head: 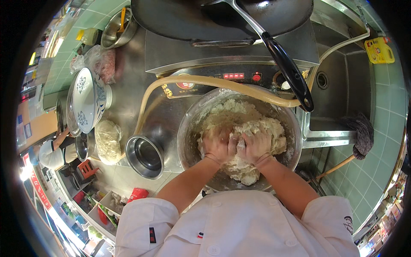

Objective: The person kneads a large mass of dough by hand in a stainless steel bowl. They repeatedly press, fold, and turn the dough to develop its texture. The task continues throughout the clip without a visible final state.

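Observation:
A large metal bowl [186, 128] holds a rough, lumpy mass of floury dough [269, 128]. Both hands are down in it, side by side near the middle. My left hand [220, 143] presses on the dough, its fingers blurred and partly sunk in it. Close to its right, my right hand [257, 143] digs into the dough with bent fingers; bits of dough stick to the fingers. Flour and dough smears coat the bowl's inner wall. A yellowish hose [205, 80] arches over the bowl's far rim.
A wok [179, 22] with a black-handled utensil [282, 61] stands beyond the bowl. Left are a small metal bowl [144, 156], bagged dough [108, 141] and a patterned white bowl [86, 99]. A sink [343, 93] and mop [362, 135] are right; a person [56, 152] stands far left.

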{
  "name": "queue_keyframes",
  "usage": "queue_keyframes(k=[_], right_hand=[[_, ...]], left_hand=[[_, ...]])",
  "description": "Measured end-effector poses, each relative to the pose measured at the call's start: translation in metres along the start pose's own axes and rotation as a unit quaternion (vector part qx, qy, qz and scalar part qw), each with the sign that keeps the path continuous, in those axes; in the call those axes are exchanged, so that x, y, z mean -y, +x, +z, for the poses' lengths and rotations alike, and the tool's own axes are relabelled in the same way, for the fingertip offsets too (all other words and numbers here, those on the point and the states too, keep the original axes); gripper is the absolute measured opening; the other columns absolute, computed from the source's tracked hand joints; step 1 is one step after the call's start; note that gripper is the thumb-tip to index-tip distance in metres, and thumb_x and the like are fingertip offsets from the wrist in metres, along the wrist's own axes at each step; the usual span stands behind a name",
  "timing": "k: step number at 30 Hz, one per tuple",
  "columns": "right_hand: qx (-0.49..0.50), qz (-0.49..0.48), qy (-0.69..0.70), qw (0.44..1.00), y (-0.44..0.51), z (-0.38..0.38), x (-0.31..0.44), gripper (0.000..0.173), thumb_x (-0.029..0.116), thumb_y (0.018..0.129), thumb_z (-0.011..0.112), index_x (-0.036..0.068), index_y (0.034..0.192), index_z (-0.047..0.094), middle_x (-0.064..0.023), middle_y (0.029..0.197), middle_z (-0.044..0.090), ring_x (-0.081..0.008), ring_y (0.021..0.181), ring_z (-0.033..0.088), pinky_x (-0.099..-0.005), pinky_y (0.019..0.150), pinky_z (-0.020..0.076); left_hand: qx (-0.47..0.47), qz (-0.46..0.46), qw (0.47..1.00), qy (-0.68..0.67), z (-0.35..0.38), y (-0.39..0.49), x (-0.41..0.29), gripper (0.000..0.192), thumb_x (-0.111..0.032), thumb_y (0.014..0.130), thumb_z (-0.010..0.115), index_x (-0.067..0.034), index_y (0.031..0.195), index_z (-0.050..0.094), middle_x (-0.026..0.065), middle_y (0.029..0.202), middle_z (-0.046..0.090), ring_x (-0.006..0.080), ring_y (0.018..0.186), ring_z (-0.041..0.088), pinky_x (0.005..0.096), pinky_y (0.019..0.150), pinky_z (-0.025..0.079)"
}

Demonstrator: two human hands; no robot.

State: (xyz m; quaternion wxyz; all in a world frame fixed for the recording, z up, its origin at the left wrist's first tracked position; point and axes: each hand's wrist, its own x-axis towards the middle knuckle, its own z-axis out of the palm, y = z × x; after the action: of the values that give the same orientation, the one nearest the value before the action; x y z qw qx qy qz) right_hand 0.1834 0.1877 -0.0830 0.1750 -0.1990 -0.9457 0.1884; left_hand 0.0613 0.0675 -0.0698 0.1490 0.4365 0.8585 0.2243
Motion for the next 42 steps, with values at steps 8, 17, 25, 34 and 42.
queue_keyframes(k=[8, 17, 25, 34, 42], right_hand=[[0.074, 0.068, 0.033, 0.994, 0.029, 0.007, -0.011, 0.033, 0.034, 0.074, 0.066, 0.011, 0.096, 0.076, -0.0185, 0.075, 0.066, -0.0404, 0.078, 0.064, -0.0552, 0.079, 0.0483], [0.031, 0.143, -0.025, 0.989, 0.036, 0.019, -0.010, 0.034, 0.034, 0.081, 0.064, 0.009, 0.100, 0.077, -0.0204, 0.077, 0.069, -0.0398, 0.073, 0.065, -0.0499, 0.068, 0.0516], [0.386, 0.205, -0.106, 0.893, 0.061, -0.030, 0.042, 0.056, 0.046, 0.098, 0.043, 0.007, 0.132, 0.063, -0.0175, 0.135, 0.063, -0.0397, 0.115, 0.064, -0.0485, 0.097, 0.0513], [0.287, 0.201, -0.151, 0.924, 0.080, 0.024, 0.081, 0.053, 0.047, 0.097, 0.044, 0.005, 0.107, 0.075, -0.0212, 0.103, 0.073, -0.0341, 0.097, 0.070, -0.0473, 0.085, 0.0533], [0.261, 0.214, -0.146, 0.930, 0.130, 0.056, 0.049, 0.048, 0.043, 0.095, 0.047, 0.005, 0.100, 0.075, -0.0213, 0.098, 0.073, -0.0359, 0.094, 0.070, -0.0477, 0.085, 0.0531]], left_hand=[[0.010, -0.022, 0.997, -0.069, -0.003, 0.034, 0.006, 0.028, -0.034, 0.095, 0.050, -0.013, 0.096, 0.068, 0.0180, 0.084, 0.070, 0.0408, 0.081, 0.067, 0.0522, 0.071, 0.050], [0.070, -0.113, 0.985, -0.113, -0.003, 0.044, 0.009, 0.040, -0.047, 0.099, 0.045, -0.017, 0.106, 0.071, 0.0166, 0.091, 0.072, 0.0400, 0.085, 0.067, 0.0521, 0.074, 0.053], [0.302, -0.294, 0.821, -0.386, -0.057, 0.022, 0.015, 0.091, -0.077, 0.098, 0.023, -0.007, 0.150, 0.048, 0.0255, 0.158, 0.038, 0.0395, 0.146, 0.037, 0.0518, 0.121, 0.029], [0.374, -0.097, 0.855, -0.347, -0.009, 0.025, 0.042, 0.094, -0.080, 0.095, 0.030, 0.001, 0.130, 0.063, 0.0247, 0.129, 0.065, 0.0400, 0.120, 0.062, 0.0469, 0.100, 0.047], [0.351, -0.123, 0.852, -0.369, -0.039, 0.058, 0.048, 0.096, -0.080, 0.095, 0.028, 0.002, 0.134, 0.058, 0.0263, 0.133, 0.062, 0.0410, 0.124, 0.058, 0.0476, 0.104, 0.044]])
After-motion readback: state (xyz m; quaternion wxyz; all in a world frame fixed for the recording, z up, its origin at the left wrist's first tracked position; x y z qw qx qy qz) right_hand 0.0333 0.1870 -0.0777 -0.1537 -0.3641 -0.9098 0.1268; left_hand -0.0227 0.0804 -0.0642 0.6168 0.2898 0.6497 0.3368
